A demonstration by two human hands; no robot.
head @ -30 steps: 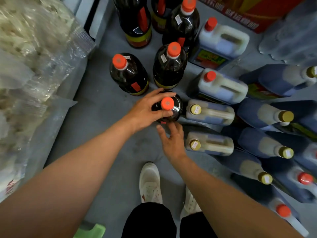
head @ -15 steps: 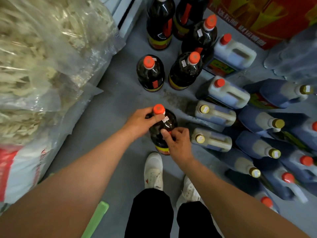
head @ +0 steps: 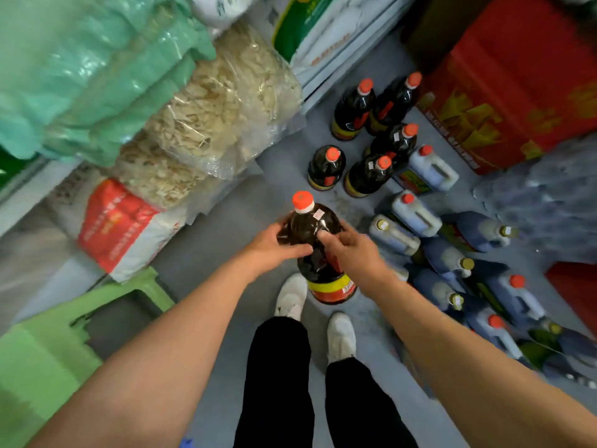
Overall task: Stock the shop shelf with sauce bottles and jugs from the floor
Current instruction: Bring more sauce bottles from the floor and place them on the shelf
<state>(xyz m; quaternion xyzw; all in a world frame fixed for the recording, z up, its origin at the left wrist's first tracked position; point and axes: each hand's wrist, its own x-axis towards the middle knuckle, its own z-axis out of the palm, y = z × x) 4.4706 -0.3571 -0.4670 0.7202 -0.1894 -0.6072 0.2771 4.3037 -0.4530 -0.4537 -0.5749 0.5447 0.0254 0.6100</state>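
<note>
Dark sauce bottle (head: 315, 240), orange cap, held up above the grey floor (head: 226, 240) in front of white shoes (head: 290, 297). Left hand (head: 273, 248) wraps its shoulder; right hand (head: 350, 248) curls round the other side. Five like bottles (head: 326, 168) stand beyond; capped jugs (head: 416, 213) lie just right; noodle bags (head: 223, 114) left

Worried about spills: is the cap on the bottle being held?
On. The orange cap sits on the neck of the dark bottle that both hands grip.
</note>
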